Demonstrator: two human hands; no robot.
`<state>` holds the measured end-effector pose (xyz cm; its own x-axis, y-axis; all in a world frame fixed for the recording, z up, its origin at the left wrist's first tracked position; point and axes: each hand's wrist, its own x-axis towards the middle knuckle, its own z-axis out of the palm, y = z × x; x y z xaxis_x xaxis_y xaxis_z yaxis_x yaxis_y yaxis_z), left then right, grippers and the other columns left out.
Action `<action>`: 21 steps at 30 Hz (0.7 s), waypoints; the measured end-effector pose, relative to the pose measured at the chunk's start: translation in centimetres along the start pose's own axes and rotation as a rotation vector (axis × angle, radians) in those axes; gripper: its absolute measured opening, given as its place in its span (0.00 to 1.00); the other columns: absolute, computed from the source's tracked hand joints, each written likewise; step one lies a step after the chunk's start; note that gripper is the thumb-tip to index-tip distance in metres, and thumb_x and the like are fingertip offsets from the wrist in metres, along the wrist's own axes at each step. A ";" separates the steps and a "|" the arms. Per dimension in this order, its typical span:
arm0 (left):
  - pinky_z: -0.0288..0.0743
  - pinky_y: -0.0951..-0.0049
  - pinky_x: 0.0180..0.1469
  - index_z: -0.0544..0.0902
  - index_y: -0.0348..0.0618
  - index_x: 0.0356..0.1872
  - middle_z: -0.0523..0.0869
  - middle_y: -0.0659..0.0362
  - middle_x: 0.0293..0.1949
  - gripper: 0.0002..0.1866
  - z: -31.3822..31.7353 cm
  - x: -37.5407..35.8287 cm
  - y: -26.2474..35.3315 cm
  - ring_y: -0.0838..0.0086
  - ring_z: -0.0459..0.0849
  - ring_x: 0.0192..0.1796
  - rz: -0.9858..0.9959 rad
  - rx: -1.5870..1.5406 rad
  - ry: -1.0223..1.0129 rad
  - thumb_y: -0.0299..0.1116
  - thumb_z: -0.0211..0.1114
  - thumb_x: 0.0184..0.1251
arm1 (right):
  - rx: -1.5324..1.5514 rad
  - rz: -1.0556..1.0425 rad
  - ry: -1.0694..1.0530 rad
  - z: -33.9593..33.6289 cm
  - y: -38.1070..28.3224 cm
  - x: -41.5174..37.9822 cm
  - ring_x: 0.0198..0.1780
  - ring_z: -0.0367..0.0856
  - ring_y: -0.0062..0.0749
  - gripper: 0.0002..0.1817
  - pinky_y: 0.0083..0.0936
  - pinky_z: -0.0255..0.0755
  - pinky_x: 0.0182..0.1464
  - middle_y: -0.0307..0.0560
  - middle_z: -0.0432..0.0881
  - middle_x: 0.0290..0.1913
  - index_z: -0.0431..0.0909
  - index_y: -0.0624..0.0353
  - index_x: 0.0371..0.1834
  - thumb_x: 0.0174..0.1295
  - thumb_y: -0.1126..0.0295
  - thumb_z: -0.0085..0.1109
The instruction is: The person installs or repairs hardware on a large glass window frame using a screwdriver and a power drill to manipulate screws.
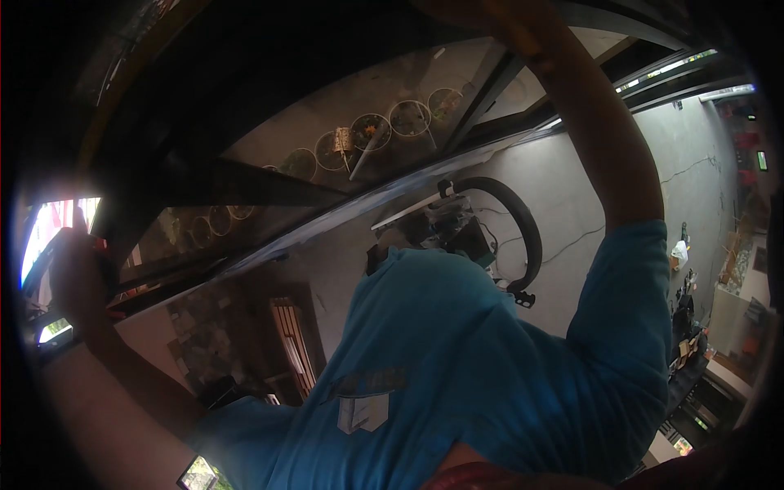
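Observation:
Both arms are raised along a large dark frame (269, 192) with glass panes that crosses the upper view at a slant. My left hand (77, 269) is at the frame's lower left end, against bright light. It is dark and blurred, and its grip is not clear. My right hand (469, 12) is at the top edge by the upper dark part of the frame, with its fingers lost in shadow. Light rings (370, 132) and a leafy shape show in the glass. Below the frame is my blue shirt (457, 343).
A curved black band (527, 220) and dark items (449, 229) lie on the cracked grey floor (580, 171) beyond my torso. A barred opening (292, 343) is at lower left. Assorted objects (686, 327) line the right side.

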<state>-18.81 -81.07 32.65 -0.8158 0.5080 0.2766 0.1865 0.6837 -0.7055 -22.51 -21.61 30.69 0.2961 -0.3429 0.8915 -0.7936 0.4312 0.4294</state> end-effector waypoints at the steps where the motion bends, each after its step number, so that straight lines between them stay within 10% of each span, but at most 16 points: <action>1: 0.80 0.68 0.41 0.77 0.49 0.52 0.83 0.59 0.44 0.19 0.5 0.0 0.1 0.70 0.85 0.41 -0.167 -0.082 -0.053 0.45 0.65 0.64 | 0.165 0.250 -0.155 -0.2 -0.6 -0.2 0.26 0.77 0.36 0.08 0.27 0.72 0.32 0.47 0.78 0.27 0.74 0.59 0.36 0.53 0.79 0.56; 5: 0.80 0.66 0.41 0.77 0.49 0.54 0.85 0.57 0.44 0.23 -0.2 0.1 -0.1 0.67 0.86 0.41 -0.147 0.036 -0.034 0.50 0.66 0.63 | 0.318 0.527 -0.140 1.7 -0.8 -1.7 0.18 0.76 0.32 0.06 0.21 0.68 0.23 0.46 0.75 0.21 0.71 0.59 0.31 0.53 0.75 0.58; 21: 0.78 0.67 0.40 0.81 0.45 0.45 0.85 0.59 0.37 0.17 -3.8 1.5 2.8 0.71 0.83 0.37 -0.152 -0.028 -0.080 0.48 0.64 0.68 | 0.163 0.378 -0.125 2.5 -0.9 -2.8 0.22 0.79 0.46 0.09 0.30 0.73 0.26 0.51 0.74 0.20 0.70 0.60 0.30 0.48 0.77 0.60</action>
<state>-17.43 -76.38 33.62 -0.8763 0.3554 0.3251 0.0722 0.7643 -0.6409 -23.98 -23.16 27.41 -0.0900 -0.2890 0.9531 -0.9104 0.4119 0.0389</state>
